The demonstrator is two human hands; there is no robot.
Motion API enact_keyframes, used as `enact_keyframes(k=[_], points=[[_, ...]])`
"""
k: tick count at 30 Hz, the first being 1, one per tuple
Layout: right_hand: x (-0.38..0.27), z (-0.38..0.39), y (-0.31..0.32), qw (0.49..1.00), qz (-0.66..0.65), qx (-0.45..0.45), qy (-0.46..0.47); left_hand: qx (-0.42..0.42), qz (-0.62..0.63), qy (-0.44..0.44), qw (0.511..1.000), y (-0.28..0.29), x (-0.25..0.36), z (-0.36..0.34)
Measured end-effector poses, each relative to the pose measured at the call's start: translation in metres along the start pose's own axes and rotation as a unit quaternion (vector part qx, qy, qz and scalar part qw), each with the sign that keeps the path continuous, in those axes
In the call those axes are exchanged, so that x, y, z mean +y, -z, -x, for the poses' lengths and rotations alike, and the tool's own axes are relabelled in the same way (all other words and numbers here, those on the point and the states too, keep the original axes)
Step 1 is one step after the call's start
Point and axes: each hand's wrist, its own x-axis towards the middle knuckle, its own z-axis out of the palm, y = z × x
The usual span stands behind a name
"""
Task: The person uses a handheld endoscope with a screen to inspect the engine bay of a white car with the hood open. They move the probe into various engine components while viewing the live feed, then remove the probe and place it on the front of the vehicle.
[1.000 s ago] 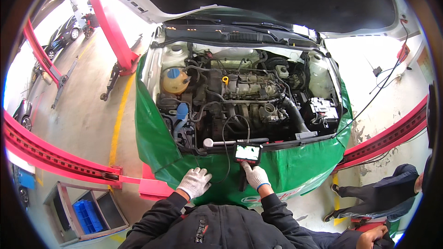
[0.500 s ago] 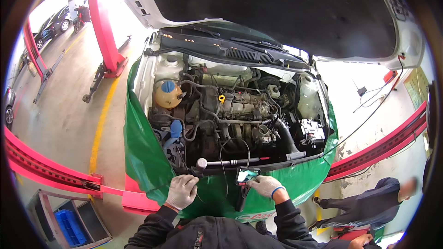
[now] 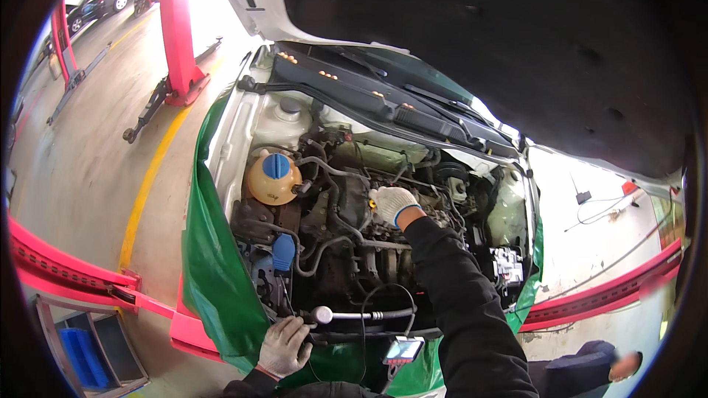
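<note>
My right hand (image 3: pixel 394 205), in a white work glove, reaches over the engine (image 3: pixel 383 232) with its fingers bent around the yellow dipstick handle (image 3: pixel 372 205); the fingertips are partly hidden. My left hand (image 3: pixel 285 346), also gloved, rests at the front edge of the engine bay, fingers laid forward and holding nothing I can see. Beside it lies a long chrome tool with a round head (image 3: pixel 322 315), like a ratchet wrench. Between my arms, a handheld inspection camera with a lit screen (image 3: pixel 403 351) rests at the front edge, its thin black cable (image 3: pixel 364 324) looping up over the engine bay.
A coolant tank with blue cap (image 3: pixel 274 179) and a blue washer-filler cap (image 3: pixel 283 252) sit at the left. The battery (image 3: pixel 507 265) is at the right. Above hangs the raised hood (image 3: pixel 472 37). A green cover (image 3: pixel 214 280) drapes the front. Another person (image 3: pixel 582 368) is at lower right.
My right hand has let go of the inspection camera and moved forward onto the dipstick handle. My left hand stays at the front edge. The view has shifted and leaned closer.
</note>
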Motion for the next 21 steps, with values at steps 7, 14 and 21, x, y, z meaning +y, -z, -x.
enact_keyframes(k=[7, 14, 21], points=[[0.029, -0.067, -0.021, 0.982, 0.07, -0.163, 0.068, -0.004, -0.034, 0.014, 0.999, -0.004, -0.004, -0.004], [0.028, -0.051, 0.002, 0.979, 0.061, -0.122, 0.151, -0.012, -0.026, 0.017, 0.999, -0.005, -0.005, -0.004], [0.028, -0.054, 0.005, 0.982, 0.062, -0.12, 0.129, -0.015, -0.033, 0.018, 0.999, -0.005, -0.003, -0.006]])
